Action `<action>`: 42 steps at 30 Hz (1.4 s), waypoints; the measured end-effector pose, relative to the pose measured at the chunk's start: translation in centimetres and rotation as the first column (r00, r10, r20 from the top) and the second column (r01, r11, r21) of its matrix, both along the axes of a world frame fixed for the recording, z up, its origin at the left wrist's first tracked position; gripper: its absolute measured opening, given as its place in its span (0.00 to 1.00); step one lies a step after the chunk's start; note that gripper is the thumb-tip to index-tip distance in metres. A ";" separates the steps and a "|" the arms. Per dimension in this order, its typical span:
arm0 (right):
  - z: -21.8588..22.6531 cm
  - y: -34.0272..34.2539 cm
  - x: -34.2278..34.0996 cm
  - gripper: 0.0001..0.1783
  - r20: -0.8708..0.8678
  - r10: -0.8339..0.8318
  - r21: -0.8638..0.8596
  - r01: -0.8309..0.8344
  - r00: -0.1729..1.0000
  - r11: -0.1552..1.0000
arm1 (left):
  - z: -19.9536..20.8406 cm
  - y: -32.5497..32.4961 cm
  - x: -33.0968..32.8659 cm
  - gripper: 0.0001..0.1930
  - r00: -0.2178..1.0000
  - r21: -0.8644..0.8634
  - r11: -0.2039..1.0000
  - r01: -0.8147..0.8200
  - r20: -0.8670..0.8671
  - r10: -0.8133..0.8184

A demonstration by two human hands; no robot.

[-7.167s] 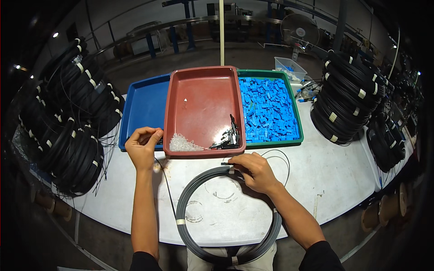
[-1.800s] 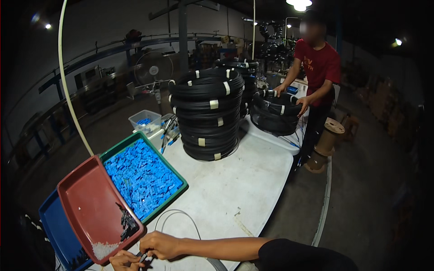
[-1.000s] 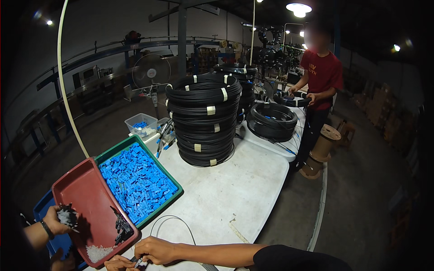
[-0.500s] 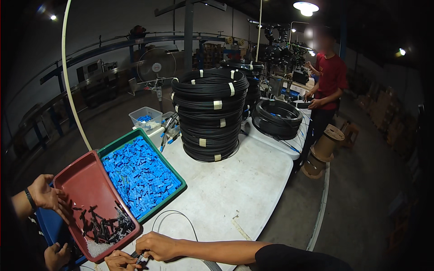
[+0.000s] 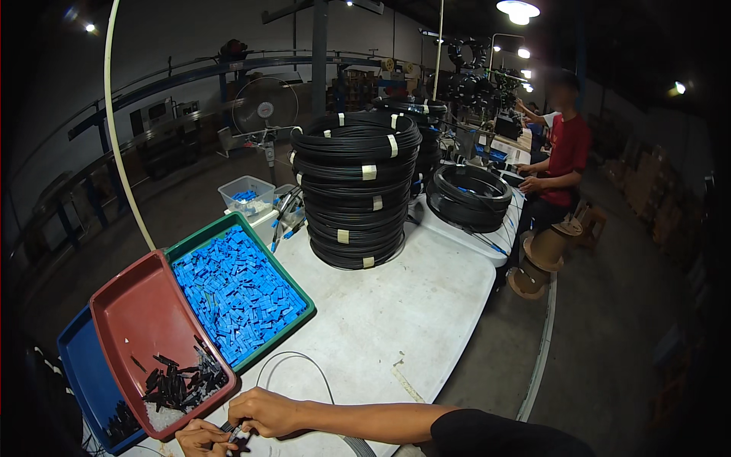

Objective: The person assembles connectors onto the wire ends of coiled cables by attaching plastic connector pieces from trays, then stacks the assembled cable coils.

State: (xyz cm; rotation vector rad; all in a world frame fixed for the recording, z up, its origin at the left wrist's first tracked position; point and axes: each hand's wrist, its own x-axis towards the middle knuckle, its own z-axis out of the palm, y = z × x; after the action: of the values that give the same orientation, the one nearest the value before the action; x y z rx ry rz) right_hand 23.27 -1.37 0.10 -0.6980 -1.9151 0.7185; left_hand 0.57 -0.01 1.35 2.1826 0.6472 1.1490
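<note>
My left hand [image 5: 201, 439] and my right hand [image 5: 257, 412] meet at the near edge of the white table [image 5: 365, 320]. Both are closed, fingertips together around a small dark and pale part; its exact kind is too small to make out. A thin dark cable [image 5: 324, 375] loops up behind my right wrist, and more strands [image 5: 358, 446] show below my forearm. Just beyond my left hand is the red tray [image 5: 126, 293], with black slender parts [image 5: 179, 385] and clear small pieces [image 5: 162, 417] at its near end.
A green tray [image 5: 305, 314] of blue pieces [image 5: 236, 297] adjoins the red one; a blue tray [image 5: 76, 358] lies left. A tall stack of black cable coils [image 5: 354, 202] stands behind, with a lower coil stack [image 5: 468, 199] and a clear bin [image 5: 245, 194]. A person in red [image 5: 569, 148] sits far right.
Another person's hands have left the red tray, where the black parts now lie more gathered at the near end. The person in red has lowered. My hands stay almost in place.
</note>
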 end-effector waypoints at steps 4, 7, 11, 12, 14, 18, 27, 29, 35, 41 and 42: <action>-0.4 0.4 0.2 0.09 0.024 0.019 0.026 -0.020 1.000 0.999 | 0.1 0.0 0.3 0.04 1.000 -0.012 1.000 -0.004 0.005 0.004; -0.2 0.3 0.3 0.09 0.035 -0.002 0.015 0.002 0.999 1.000 | -1.0 0.3 -0.2 0.03 1.000 -0.120 0.993 -0.012 -0.005 0.011; 0.3 0.2 0.3 0.09 0.014 -0.004 -0.017 0.004 1.000 1.000 | -1.4 -0.1 0.2 0.05 0.975 -0.087 0.972 -0.219 0.017 0.221; 0.5 0.1 0.3 0.09 0.012 0.014 -0.016 -0.014 1.000 1.000 | -1.1 -0.1 0.3 0.05 0.962 -0.047 0.961 -0.271 0.011 0.272; 0.7 -0.3 0.2 0.07 -0.013 -0.084 -0.087 0.082 0.996 0.993 | -1.0 -0.2 0.6 0.07 0.950 -0.055 0.949 -0.310 0.032 0.312; 0.6 -0.3 0.7 0.08 0.049 -0.167 -0.034 0.169 0.985 0.985 | 0.3 -0.6 1.4 0.08 0.938 0.051 0.938 -0.344 -0.016 0.345; 1.3 -0.2 1.0 0.07 0.062 -0.228 0.049 0.226 0.972 0.973 | 0.3 -0.2 1.4 0.08 0.927 0.091 0.923 -0.374 0.016 0.374; 1.4 -0.3 0.5 0.07 0.088 -0.209 0.063 0.204 0.974 0.977 | 0.0 -0.1 0.8 0.08 0.941 0.099 0.936 -0.338 0.023 0.337; 2.4 -0.8 0.7 0.07 0.140 -0.232 0.036 0.229 0.963 0.973 | 0.5 -0.4 1.0 0.06 0.946 0.068 0.944 -0.323 0.040 0.321; 2.3 -0.8 0.5 0.07 0.130 -0.230 0.063 0.223 0.965 0.973 | 0.5 -0.6 0.8 0.06 0.953 0.117 0.946 -0.302 0.044 0.299; 2.2 -0.9 0.6 0.07 0.135 -0.237 0.062 0.230 0.962 0.971 | 0.5 -0.6 0.8 0.06 0.953 0.111 0.947 -0.301 0.043 0.298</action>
State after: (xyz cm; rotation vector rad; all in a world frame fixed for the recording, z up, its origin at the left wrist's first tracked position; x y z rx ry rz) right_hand 23.84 -2.24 2.27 -0.9496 -1.9286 0.4863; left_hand 1.39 -0.62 1.84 2.2138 0.9480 1.3984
